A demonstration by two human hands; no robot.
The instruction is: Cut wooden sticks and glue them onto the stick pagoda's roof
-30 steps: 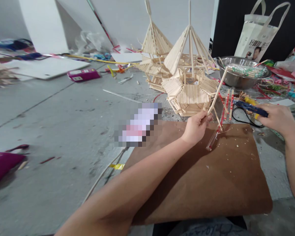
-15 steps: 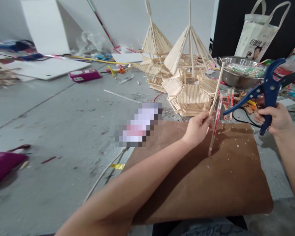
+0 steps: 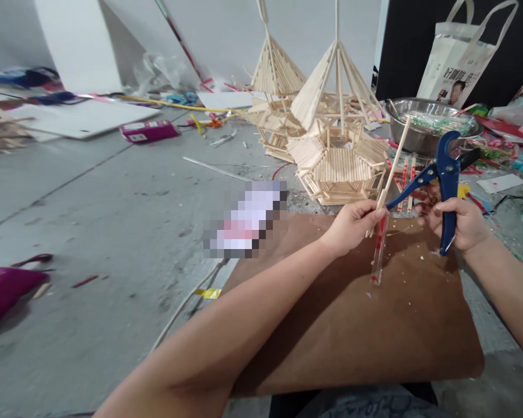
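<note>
A scuffed grey floor [image 3: 113, 220] runs back to a wall [image 3: 322, 23] along its far edge. Near that edge, on the left, a white board [image 3: 82, 119] lies flat, with a purple packet [image 3: 149, 132] just off its right edge. A stick-built pavilion [image 3: 337, 168] stands just beyond the far edge of a brown sheet [image 3: 357, 331], a steel basin [image 3: 418, 141] to its right. Pale crumbs [image 3: 422, 258] dot the sheet toward its right edge

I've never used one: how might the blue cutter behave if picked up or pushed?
The blue cutter might feel heavy for its size, judging by its chunky body and shiny rivets. Its open handle would probably swing, since it meets the body at a pivot. Laid down, its branching shape suggests sliding rather than rolling.
</note>
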